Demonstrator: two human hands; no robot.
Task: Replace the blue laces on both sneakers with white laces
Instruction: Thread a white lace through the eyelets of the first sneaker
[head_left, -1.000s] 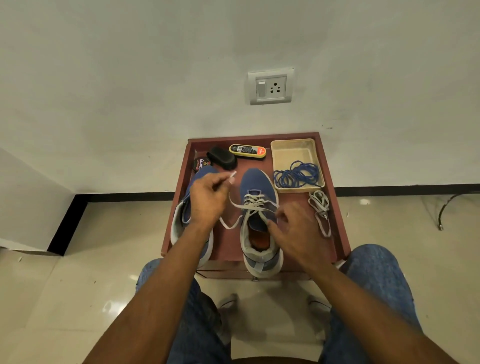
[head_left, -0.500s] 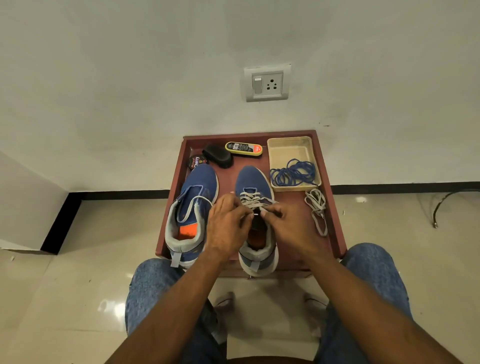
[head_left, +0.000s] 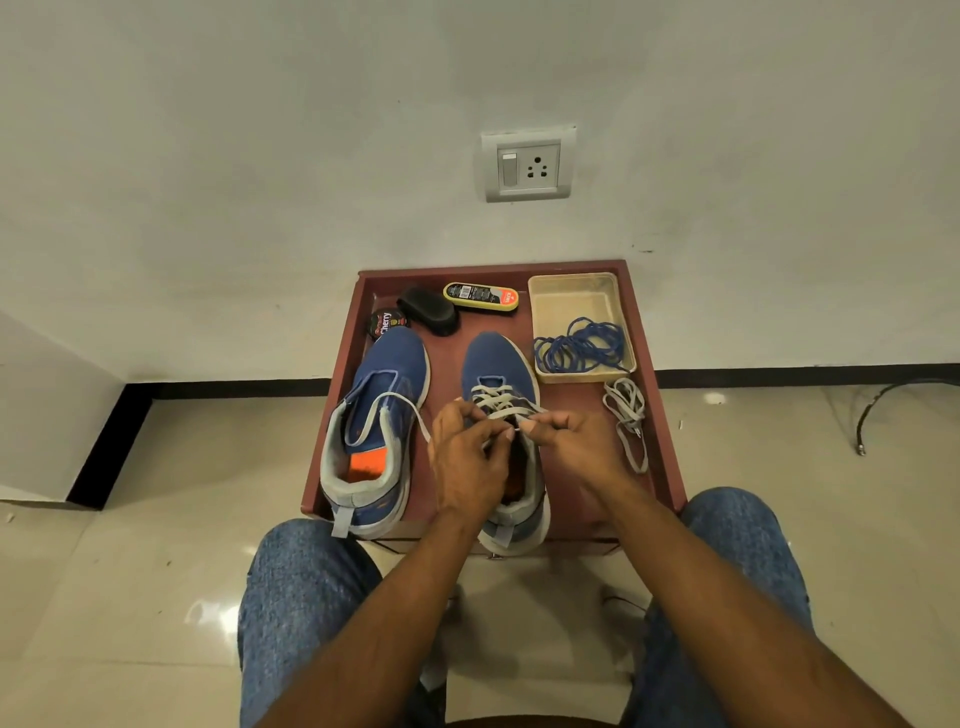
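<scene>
Two blue sneakers stand on a small reddish-brown table (head_left: 452, 364). The right sneaker (head_left: 493, 358) carries a white lace (head_left: 496, 402) threaded through its front eyelets. My left hand (head_left: 467, 457) and my right hand (head_left: 576, 441) meet over its tongue, and each pinches an end of that white lace. The left sneaker (head_left: 382, 415) has no lace, and a loose white strand lies across its opening. A second white lace (head_left: 628, 415) lies bundled on the table at the right. The blue laces (head_left: 579, 345) are coiled in a beige tray (head_left: 571, 296).
A black shoe brush (head_left: 428, 309), a yellow polish tube (head_left: 480, 296) and a round polish tin (head_left: 384, 323) sit at the back of the table. The wall with a socket (head_left: 529, 163) stands right behind. My knees in jeans flank the table's front edge. A cable (head_left: 883, 400) lies on the floor at right.
My left hand came down from above the left sneaker to the right sneaker's tongue. Both hands now meet over the eyelets with the lace ends.
</scene>
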